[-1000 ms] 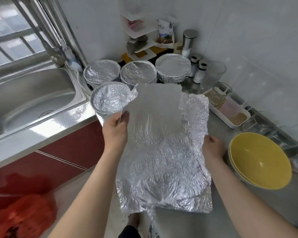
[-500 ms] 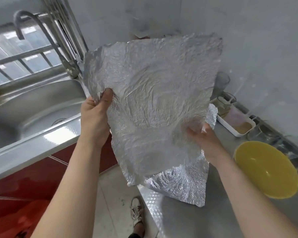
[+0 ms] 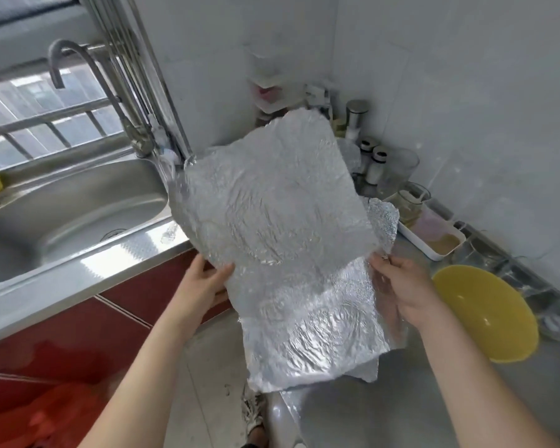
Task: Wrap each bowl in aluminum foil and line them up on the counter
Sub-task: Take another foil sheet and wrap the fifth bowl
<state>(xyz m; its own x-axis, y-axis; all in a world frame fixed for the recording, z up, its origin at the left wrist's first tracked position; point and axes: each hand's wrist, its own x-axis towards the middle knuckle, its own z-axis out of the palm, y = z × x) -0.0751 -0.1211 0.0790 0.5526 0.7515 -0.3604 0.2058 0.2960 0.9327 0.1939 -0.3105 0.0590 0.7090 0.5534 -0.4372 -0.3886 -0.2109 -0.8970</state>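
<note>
down by the floor, left of the yellow bowl (image 3: pixel 485 315) and lower than it, a shoe (image 3: pixel 254 415) stands on the tiles, and far to the bowl's left a red plastic bag (image 3: pixel 55 415) blurs into the corner. the bowl sits bare of foil on the steel table (image 3: pixel 434 399). just left of the bowl a second foil sheet (image 3: pixel 311 337) lies crinkled on the table, its near edge hanging past the table's corner.

right beside the bowl's left rim, the right hand (image 3: pixel 401 286) has its fingers pinched on the lower right corner of the foil sheet (image 3: pixel 272 205). further left of the bowl, the left hand (image 3: pixel 204 282) grips the sheet's lower left edge, thumb on the front and fingers curled behind. the sheet is held up in the air, left of the bowl and higher than it, tilted and spread wide, overlapping the far part of the second sheet.

beyond the bowl a white tray (image 3: pixel 434 240) sits against the wall. well to the bowl's left are the red cabinet front (image 3: pixel 126 302), the steel sink (image 3: pixel 62 215) and the curved faucet (image 3: pixel 78 69). farthest from the bowl, two shakers (image 3: pixel 374 166) and a white corner shelf (image 3: pixel 269 92) show past the sheet's top edge.
</note>
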